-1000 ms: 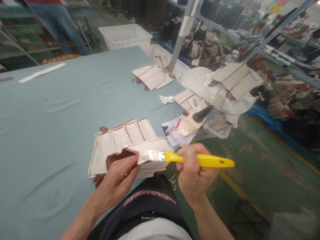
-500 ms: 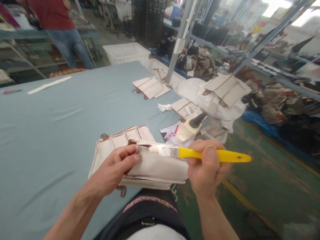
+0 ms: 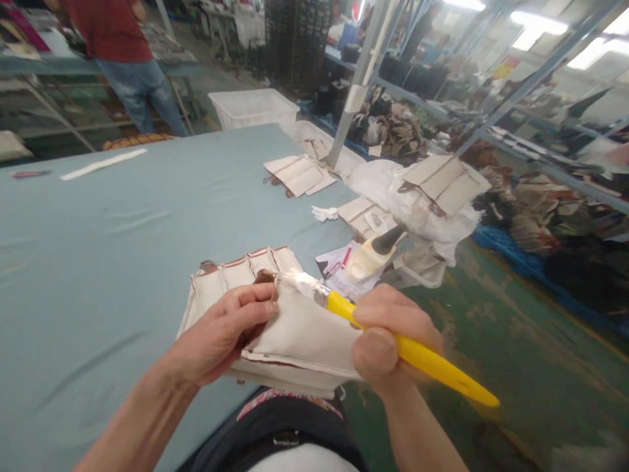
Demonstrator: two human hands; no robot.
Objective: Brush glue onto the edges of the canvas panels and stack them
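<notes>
My left hand (image 3: 223, 334) pinches the upper left corner of a cream fabric piece (image 3: 304, 337) with brown trim, held over the near table edge. My right hand (image 3: 388, 337) grips a yellow-handled brush (image 3: 413, 354), handle pointing down and right. The brush's pale bristles (image 3: 299, 283) rest on the piece's top edge beside my left fingertips. Beneath lies a fanned stack of similar cream pieces (image 3: 236, 275).
A cream squeeze bottle with a dark nozzle (image 3: 373, 252) lies on papers to the right. More cream pieces (image 3: 297, 174) and a white plastic bag (image 3: 393, 190) sit further back on the blue-grey table (image 3: 98, 262). White bins (image 3: 253, 105) stand beyond. A person in jeans (image 3: 122, 59) stands far left.
The brush has tilted, its handle swinging down and towards me while the bristles stay at the top edge. The cream piece sits flatter under my hands. My left hand keeps its pinch.
</notes>
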